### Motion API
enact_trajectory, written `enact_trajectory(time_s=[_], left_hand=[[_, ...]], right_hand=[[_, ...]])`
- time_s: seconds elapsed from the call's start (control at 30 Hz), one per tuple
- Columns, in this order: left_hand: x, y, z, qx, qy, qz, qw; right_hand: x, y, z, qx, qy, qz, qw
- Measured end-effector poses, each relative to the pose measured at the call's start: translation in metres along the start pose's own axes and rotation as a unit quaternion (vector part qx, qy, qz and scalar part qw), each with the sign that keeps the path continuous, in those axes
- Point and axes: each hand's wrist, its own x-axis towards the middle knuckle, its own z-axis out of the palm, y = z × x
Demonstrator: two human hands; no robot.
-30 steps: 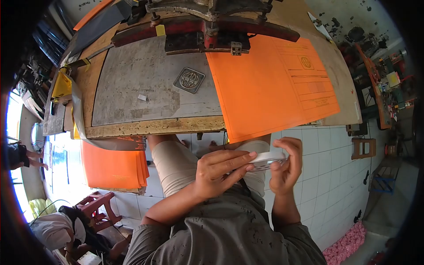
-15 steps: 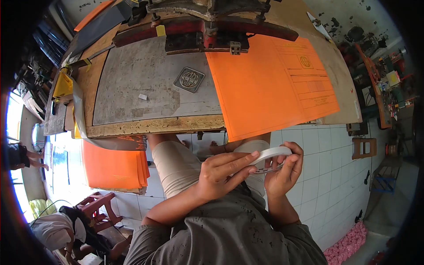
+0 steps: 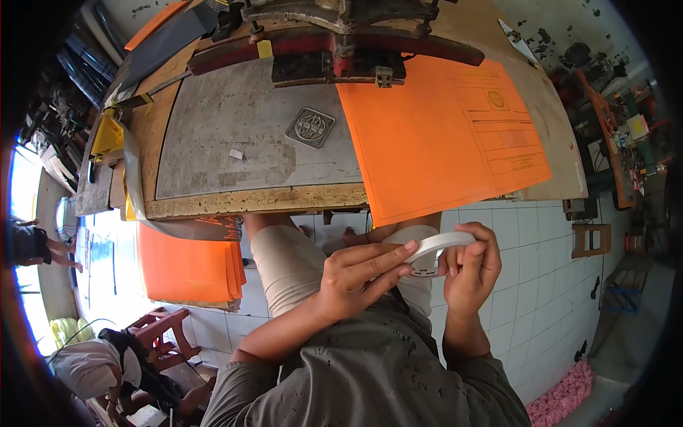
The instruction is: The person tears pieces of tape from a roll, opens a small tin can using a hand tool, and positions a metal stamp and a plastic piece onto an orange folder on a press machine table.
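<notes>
A roll of white tape point(image 3: 420, 257) is held in front of my shirt, over my lap. My left hand point(image 3: 359, 279) grips its left side between thumb and fingers. My right hand point(image 3: 471, 270) is closed at the far side, where a white strip point(image 3: 455, 240) runs from the roll to its fingertips. On the worktable's grey plate lies a square metal stamping die point(image 3: 311, 127) with a round emblem. A small white scrap point(image 3: 236, 154) rests left of it. To the right, a large orange printed sheet point(image 3: 420, 142) overhangs the front edge.
A heavy red-and-black press point(image 3: 341, 53) spans the back of the table. Orange sheets point(image 3: 188, 267) are stacked below the left edge, beside hanging film point(image 3: 131, 171). Another person point(image 3: 89, 370) sits low at the left, near a red stool point(image 3: 160, 334).
My right hand has moved slightly right, away from my left, and the white strip between them reaches further. The view has shifted a little.
</notes>
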Motion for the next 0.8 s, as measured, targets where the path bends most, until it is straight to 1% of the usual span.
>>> enact_trajectory(time_s=[0.03,0.07,0.17,0.2,0.27,0.3,0.33,0.37,0.43,0.47,0.57,0.67,0.77,0.8], left_hand=[[0.001,0.001,0.0,0.005,0.01,0.004,1.0],[0.001,0.001,0.0,0.009,0.02,0.009,1.0],[-0.001,-0.003,-0.003,0.013,0.044,-0.002,0.999],[-0.001,-0.004,-0.004,0.017,0.043,0.007,0.999],[-0.001,-0.006,-0.005,0.026,0.042,0.024,0.998],[0.0,-0.007,-0.005,0.027,0.035,0.038,0.998],[0.002,-0.008,-0.005,0.027,0.027,0.051,0.998],[0.002,-0.009,-0.004,0.027,0.019,0.063,0.997],[0.007,-0.003,-0.004,0.02,0.01,0.053,0.998],[0.009,-0.001,-0.005,0.017,0.007,0.049,0.999],[0.003,-0.003,-0.006,0.035,0.003,0.043,0.998],[0.004,0.004,-0.007,-0.02,0.023,0.01,0.999],[0.006,0.004,-0.01,-0.043,0.012,0.015,0.999],[0.006,0.004,-0.009,-0.053,0.013,0.008,0.998]], right_hand=[[-0.002,0.004,0.005,0.08,0.044,0.021,0.996],[-0.005,0.003,0.011,0.067,0.06,0.042,0.995],[-0.01,0.011,0.016,0.095,0.023,0.034,0.995],[-0.007,0.013,0.008,0.083,-0.014,0.009,0.996],[0.004,0.01,-0.004,-0.075,-0.048,-0.1,0.991],[0.011,0.007,-0.006,-0.154,-0.065,-0.152,0.974],[0.017,-0.006,-0.002,-0.174,-0.076,-0.163,0.968],[0.021,-0.016,-0.004,-0.205,-0.125,-0.142,0.96],[0.027,-0.028,-0.01,-0.262,-0.222,-0.1,0.934],[0.029,-0.022,-0.007,-0.244,-0.198,-0.131,0.94],[0.02,-0.013,-0.003,-0.209,-0.169,-0.12,0.956],[0.008,0.001,0.004,-0.124,-0.102,-0.089,0.983],[-0.006,0.025,-0.002,-0.094,-0.065,-0.094,0.989],[-0.004,0.028,-0.002,-0.072,-0.061,-0.113,0.989]])
